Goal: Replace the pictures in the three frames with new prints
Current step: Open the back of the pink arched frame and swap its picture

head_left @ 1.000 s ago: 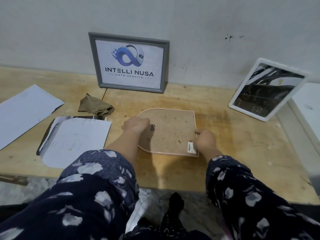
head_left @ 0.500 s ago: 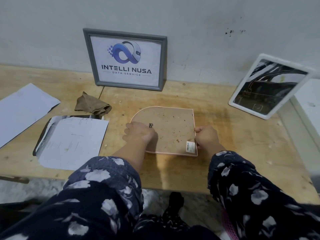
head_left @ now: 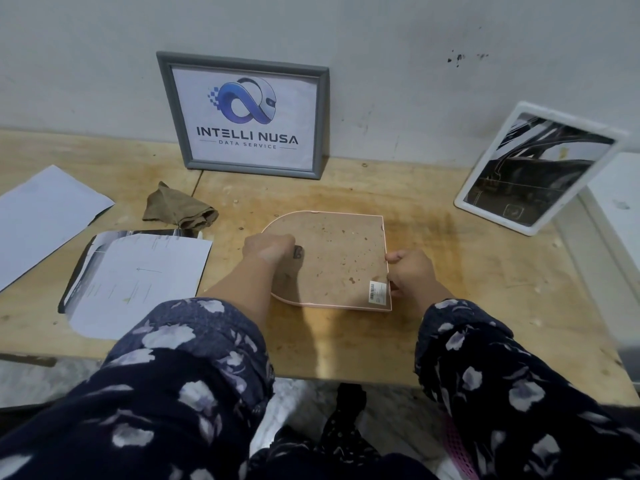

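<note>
We see the arched pink frame [head_left: 332, 261] lying face down on the wooden table [head_left: 467, 278], between our hands. Our left hand [head_left: 268, 249] rests curled on its backing near the small hanger clip [head_left: 298, 252], though we cannot tell whether it grips anything, while our right hand [head_left: 410, 271] pinches the frame's right edge.

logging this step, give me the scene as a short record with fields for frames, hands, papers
frame in work: pink arched frame, face down on the wooden table, backing board up
left hand: left hand curled at the hanger clip on the backing
right hand: right hand grips the frame's right edge
grey frame: grey frame leans on the wall, logo print inside
white frame: white frame leans at right, dark photo
papers: loose prints at left
cloth: brown cloth
</note>
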### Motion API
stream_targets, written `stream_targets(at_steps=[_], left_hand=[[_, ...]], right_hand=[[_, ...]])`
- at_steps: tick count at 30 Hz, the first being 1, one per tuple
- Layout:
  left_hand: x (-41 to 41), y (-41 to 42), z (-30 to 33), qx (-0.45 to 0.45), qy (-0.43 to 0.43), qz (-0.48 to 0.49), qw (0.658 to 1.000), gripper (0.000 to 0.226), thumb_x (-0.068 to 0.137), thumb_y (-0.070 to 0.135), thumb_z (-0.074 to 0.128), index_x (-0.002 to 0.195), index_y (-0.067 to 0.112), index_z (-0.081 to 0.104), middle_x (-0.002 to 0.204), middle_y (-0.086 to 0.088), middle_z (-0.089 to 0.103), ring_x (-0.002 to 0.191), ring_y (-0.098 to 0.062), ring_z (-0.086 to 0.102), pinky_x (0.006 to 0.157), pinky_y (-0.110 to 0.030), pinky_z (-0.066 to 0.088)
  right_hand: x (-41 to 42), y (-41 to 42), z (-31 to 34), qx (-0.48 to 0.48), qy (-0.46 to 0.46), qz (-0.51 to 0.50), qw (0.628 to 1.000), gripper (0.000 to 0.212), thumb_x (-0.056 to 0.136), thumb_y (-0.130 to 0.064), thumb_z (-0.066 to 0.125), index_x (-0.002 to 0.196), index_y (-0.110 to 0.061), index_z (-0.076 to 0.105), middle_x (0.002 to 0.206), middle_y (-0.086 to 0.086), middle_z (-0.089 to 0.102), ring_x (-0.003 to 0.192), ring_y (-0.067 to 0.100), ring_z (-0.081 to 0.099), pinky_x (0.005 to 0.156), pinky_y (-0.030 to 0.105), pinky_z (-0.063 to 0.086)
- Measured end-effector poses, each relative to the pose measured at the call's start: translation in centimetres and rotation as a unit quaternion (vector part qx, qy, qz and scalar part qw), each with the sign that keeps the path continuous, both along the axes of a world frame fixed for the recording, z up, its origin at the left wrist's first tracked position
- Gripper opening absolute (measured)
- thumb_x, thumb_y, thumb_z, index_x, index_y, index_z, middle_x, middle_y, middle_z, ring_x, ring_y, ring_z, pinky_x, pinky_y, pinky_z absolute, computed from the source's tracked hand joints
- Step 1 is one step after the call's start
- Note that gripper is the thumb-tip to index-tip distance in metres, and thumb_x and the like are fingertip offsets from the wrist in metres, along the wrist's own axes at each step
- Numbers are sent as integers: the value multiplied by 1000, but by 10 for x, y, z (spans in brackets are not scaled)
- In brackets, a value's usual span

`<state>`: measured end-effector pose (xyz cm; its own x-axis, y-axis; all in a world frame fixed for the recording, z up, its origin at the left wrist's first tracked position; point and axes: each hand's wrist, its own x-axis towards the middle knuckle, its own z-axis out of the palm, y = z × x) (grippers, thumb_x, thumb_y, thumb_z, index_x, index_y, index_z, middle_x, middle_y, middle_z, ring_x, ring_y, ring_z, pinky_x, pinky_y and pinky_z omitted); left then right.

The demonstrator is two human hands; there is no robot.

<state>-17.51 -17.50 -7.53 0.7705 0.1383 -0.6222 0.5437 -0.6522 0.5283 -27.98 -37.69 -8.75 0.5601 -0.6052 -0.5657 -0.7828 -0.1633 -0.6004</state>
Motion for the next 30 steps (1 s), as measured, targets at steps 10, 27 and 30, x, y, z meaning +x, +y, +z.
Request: stream_targets(at_steps=[10,27,30], left_hand=[[9,-8,-3,-19,21,55,998,69,79,34,52,138,1,36,131,-17,46,115,-35,51,87,-36,49],[60,26,-92,-32,97,64,993,111,16,55,70,121,25,48,115,-12,57,99,-37,60,81,-53,49],[46,21,-54,-56,87,63,993,111,21,55,69,125,28,42,119,-11,52,101,-37,57,82,-53,49]], right_hand=[[2,-5,-6,5,-3,-18,1000,32,89,3,57,77,-27,56,109,11,65,83,30,67,47,29,54],[3,0,-2,-85,-2,59,995,34,86,8,48,66,-19,50,73,-1,50,88,29,63,80,44,57],[3,0,-3,-91,0,61,994,34,86,8,50,67,-20,50,74,-1,50,89,29,63,80,44,57]])
